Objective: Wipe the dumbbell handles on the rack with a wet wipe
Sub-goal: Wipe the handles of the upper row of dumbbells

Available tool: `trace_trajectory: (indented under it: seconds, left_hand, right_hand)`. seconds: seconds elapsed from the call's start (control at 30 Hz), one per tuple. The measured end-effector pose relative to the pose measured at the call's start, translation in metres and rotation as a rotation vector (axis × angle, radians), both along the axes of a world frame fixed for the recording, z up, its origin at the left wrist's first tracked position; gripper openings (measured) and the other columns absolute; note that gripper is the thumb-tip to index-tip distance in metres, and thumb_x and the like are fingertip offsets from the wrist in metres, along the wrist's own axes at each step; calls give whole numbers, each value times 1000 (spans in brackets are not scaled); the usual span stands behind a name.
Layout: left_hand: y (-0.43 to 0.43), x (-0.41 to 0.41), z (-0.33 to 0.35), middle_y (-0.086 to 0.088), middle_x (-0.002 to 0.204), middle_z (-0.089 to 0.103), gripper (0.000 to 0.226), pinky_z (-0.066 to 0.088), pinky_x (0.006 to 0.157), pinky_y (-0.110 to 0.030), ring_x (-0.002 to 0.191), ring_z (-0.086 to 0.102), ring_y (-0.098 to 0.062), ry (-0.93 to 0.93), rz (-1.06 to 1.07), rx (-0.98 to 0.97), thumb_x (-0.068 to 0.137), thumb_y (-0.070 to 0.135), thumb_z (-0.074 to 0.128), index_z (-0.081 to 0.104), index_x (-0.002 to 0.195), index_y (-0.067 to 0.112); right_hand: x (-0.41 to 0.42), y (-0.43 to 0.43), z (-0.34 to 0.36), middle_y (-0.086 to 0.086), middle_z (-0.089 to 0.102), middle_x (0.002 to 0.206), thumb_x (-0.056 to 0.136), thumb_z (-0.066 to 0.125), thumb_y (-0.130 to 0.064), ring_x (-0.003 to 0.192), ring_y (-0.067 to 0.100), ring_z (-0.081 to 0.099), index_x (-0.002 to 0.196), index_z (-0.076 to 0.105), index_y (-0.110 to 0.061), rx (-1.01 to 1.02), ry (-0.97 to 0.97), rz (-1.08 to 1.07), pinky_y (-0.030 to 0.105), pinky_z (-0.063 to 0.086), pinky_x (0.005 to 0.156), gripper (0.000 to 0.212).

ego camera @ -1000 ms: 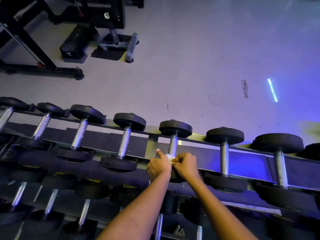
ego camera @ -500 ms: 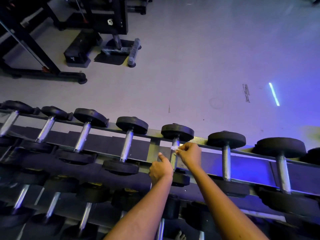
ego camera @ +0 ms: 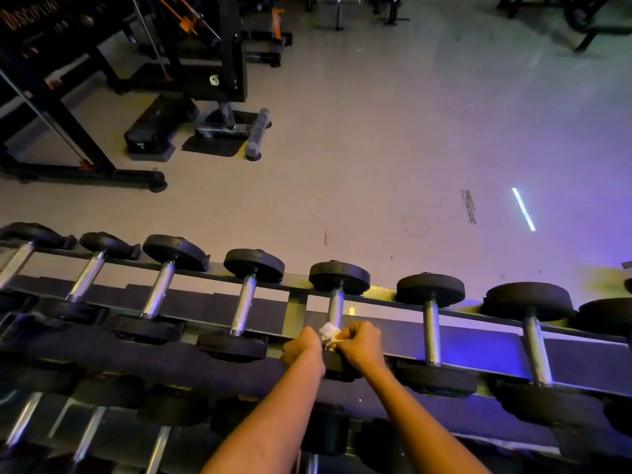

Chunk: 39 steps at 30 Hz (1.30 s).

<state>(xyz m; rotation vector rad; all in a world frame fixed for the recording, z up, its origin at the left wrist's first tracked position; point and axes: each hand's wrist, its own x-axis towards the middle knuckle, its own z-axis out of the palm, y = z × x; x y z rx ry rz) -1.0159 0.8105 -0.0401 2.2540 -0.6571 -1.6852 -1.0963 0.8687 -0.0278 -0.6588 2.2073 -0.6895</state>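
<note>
A tiered dumbbell rack [ego camera: 478, 340] runs across the lower half of the view, with several black-headed, chrome-handled dumbbells on its top row. Both hands meet at the near end of the middle dumbbell's handle [ego camera: 336, 307]. A small white wet wipe [ego camera: 329, 331] is bunched against that handle. My right hand [ego camera: 360, 343] pinches the wipe from the right. My left hand [ego camera: 302, 347] is curled at the wipe's left edge and grips it too. The dumbbell's near head is mostly hidden beneath my hands.
Neighbouring dumbbell handles stand left [ego camera: 243, 307] and right [ego camera: 431, 331] of the one being wiped. Lower rack rows hold more dumbbells [ego camera: 160, 446]. Beyond the rack lies grey gym floor [ego camera: 376, 148], with black machine frames [ego camera: 102, 97] at the top left.
My right hand slid the wipe from the far end of the handle back down to the near end. My left hand closed in beside it on the wipe.
</note>
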Motion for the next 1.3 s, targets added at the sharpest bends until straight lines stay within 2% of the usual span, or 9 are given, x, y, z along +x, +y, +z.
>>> trace_trajectory:
  seconds: [0.13,0.3,0.47,0.6,0.83,0.93,1.1,1.23,1.3]
  left_hand:
    - [-13,19,-3,-17,78,56,14,48,68,-47,69,54,-34,243,-5,288,84,13,49,51,76,2]
    - [-27,36,-14,-26,86,61,15,39,89,-71,84,57,-46,452,-93,533,76,3,52,54,88,-5]
    - [-34,39,-37,-31,104,65,24,36,70,-82,106,58,-50,504,-197,631,85,8,56,62,103,-6]
    - [-35,39,-43,-28,109,62,21,38,64,-80,109,58,-47,447,-205,568,84,5,53,60,100,-5]
    - [-19,26,-14,-22,58,61,8,46,66,-48,68,54,-37,342,-98,356,69,-1,49,55,73,-4]
    - [-7,11,-6,-21,75,58,8,46,53,-40,60,54,-34,260,136,192,83,-1,48,55,81,-5]
    - [7,-1,2,-28,108,58,32,55,75,-57,86,62,-46,127,238,76,82,7,54,50,112,-4]
    - [1,1,11,-25,98,60,20,54,67,-54,76,61,-42,181,265,88,87,8,52,52,103,-3]
    - [-4,-1,5,-27,114,59,32,54,79,-53,95,61,-45,106,188,58,85,10,57,53,111,-7]
  right_hand:
    - [1,1,3,4,68,80,77,71,-7,78,11,64,70,68,-13,-3,-28,-15,14,47,59,10]
    - [-1,-1,1,1,64,79,79,71,-7,79,11,61,69,63,-15,9,-18,11,14,45,62,14]
    - [-3,-3,2,-1,59,83,83,69,-10,79,8,56,66,53,-20,18,49,86,8,40,58,25]
    - [-2,-5,0,-2,59,85,84,69,-11,80,7,56,64,50,-24,47,73,111,9,42,62,30]
    - [1,-8,-2,-3,62,86,84,69,-12,86,9,60,79,62,-18,70,147,144,17,48,76,10]
    - [-3,-4,-1,-1,63,79,82,68,-6,82,10,61,64,56,-23,53,147,149,16,48,73,28]
    - [-8,-1,-2,2,68,76,77,76,-7,76,12,66,67,65,-16,-32,62,26,23,56,72,17]
    - [-7,-13,5,3,68,73,80,75,-10,71,13,68,67,64,-17,-144,26,-113,24,58,68,18]
    - [-11,-22,10,1,66,71,81,72,-8,72,15,66,70,65,-15,-226,44,-197,24,56,67,15]
